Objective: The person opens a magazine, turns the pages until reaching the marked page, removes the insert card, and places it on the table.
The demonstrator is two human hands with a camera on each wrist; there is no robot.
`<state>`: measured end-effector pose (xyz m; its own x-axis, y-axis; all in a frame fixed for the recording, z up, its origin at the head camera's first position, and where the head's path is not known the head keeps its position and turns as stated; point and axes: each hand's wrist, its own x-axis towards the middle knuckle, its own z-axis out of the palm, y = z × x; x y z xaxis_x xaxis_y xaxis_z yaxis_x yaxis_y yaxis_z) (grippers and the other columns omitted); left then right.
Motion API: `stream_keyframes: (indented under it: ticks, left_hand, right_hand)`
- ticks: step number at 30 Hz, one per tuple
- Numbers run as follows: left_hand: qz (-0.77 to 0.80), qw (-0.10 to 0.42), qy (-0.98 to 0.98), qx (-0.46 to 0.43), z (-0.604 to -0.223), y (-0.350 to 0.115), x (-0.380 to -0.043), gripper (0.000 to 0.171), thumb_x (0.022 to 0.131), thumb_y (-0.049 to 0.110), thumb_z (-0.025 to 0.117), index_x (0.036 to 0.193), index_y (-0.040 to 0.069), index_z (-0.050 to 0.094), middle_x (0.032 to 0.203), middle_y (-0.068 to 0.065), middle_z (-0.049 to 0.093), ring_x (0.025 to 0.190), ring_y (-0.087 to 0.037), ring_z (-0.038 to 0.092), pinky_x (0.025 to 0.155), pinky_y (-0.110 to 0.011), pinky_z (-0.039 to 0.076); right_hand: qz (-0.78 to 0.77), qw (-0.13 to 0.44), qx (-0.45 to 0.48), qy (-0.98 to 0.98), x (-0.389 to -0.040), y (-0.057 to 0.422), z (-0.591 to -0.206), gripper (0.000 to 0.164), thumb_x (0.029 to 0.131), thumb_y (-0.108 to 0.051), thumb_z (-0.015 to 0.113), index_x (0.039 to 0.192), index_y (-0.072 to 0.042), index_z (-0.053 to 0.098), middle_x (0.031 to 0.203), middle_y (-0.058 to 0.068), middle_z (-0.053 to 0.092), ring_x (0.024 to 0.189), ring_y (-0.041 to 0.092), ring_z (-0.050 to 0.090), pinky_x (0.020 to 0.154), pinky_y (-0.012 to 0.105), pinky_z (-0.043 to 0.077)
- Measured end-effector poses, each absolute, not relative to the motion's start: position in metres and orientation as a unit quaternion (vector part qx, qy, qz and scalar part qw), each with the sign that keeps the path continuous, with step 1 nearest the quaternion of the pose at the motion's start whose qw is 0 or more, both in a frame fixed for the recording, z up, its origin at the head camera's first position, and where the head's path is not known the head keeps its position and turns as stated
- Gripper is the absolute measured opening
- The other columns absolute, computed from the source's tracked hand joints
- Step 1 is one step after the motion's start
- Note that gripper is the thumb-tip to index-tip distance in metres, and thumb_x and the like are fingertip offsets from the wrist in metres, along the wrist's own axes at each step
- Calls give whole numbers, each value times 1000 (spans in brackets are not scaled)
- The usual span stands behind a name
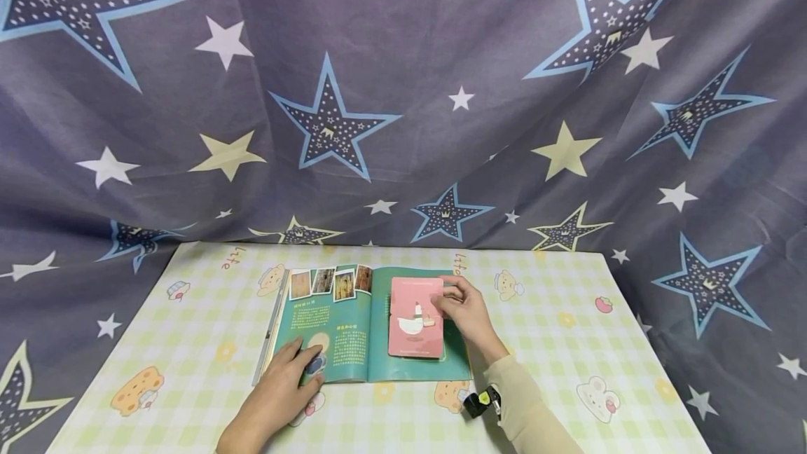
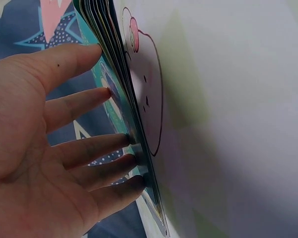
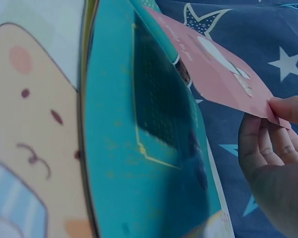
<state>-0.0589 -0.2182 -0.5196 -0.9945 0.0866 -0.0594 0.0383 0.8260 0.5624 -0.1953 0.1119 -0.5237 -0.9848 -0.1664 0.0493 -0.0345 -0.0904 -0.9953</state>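
A magazine-like book (image 1: 378,368) with teal pages lies spread on the table. Over its right page is a pink card (image 1: 411,303) printed with a white goose. My right hand (image 1: 468,310) pinches the card's right edge, thumb on the printed face and fingers behind. In the right wrist view the pink card (image 3: 213,74) is tilted up, its held edge off the teal page (image 3: 119,148). My left hand (image 1: 285,378) rests on the lower left page, fingers spread. In the left wrist view the fingertips of my left hand (image 2: 64,134) touch the page near the book's edge.
The table (image 1: 542,356) has a pale green checked cover with cartoon prints. Behind it hangs a dark curtain (image 1: 403,153) with stars, also reaching down both sides. A small black device (image 1: 477,405) sits by the right sleeve (image 1: 526,398).
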Motion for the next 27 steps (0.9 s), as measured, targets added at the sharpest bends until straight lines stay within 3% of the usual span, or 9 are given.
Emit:
stream_keyframes:
  ticks: [15,20,27]
  left_hand:
    - [287,51,956,34,-522,-217,-61,53,92,26,74,139,8,60,148,-35,37,138,-54,30,103,-74,34]
    - [285,50,957,34,-522,-217,-61,53,92,26,75,139,8,60,148,-35,37,138,-55,30,103,-74,34]
    - [281,48,958,36,-523,-218,-62,53,91,24,75,139,6,60,148,-35,37,138,-55,31,103,-73,34]
  right_hand:
    - [-710,-1,-2,705,-196,184,-517,44,88,11,68,130,12,54,92,12,72,73,9,66,64,19,57]
    - [-700,12,30,714,-198,218,-519,49,90,11,66,135,13,48,86,1,70,68,5,62,61,17,54]
    - [-683,42,40,728,-207,256,-525,51,92,7,64,138,14,42,86,0,72,66,4,60,58,17,52]
